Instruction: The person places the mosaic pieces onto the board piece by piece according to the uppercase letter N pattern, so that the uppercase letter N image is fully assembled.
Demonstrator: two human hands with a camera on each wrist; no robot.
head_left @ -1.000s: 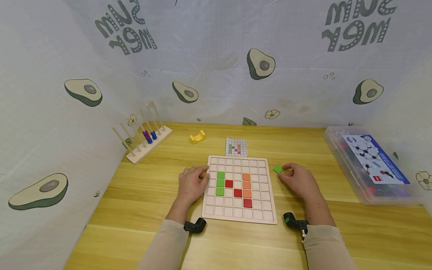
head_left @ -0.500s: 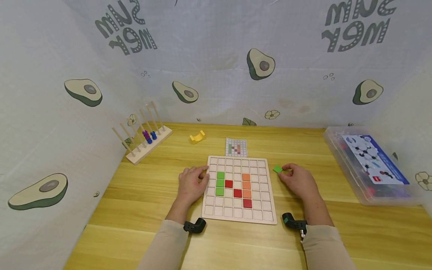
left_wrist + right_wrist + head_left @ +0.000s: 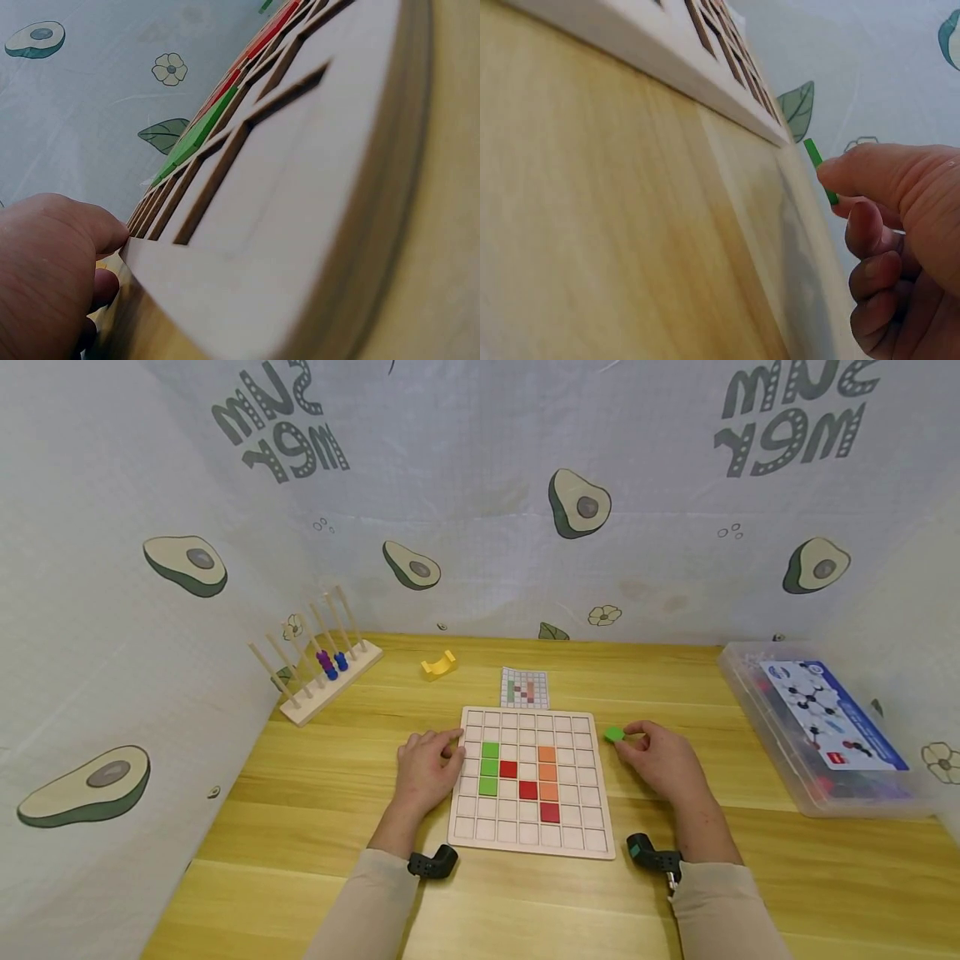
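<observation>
A green square tile (image 3: 614,734) is pinched between the thumb and fingers of my right hand (image 3: 663,760), just off the right edge of a wooden grid board (image 3: 531,852). In the right wrist view the green tile (image 3: 821,171) shows edge-on, apart from the board. My left hand (image 3: 427,770) rests at the board's left edge, its thumb and index finger touching the rim with relaxed fingers. On the board lie a column of green tiles (image 3: 489,767), a column of orange tiles (image 3: 548,772) and a diagonal of red tiles (image 3: 528,790).
A small printed grid card (image 3: 525,687) with a coloured pattern lies behind the board. Farther left are a yellow curved block (image 3: 439,666) and a peg rack (image 3: 332,683) with purple and blue beads. A clear plastic case (image 3: 817,727) stands at the right.
My right hand has shifted very slightly to the left with the green tile, bringing it a little nearer the board. The left hand and the tiles on the board stay where they were.
</observation>
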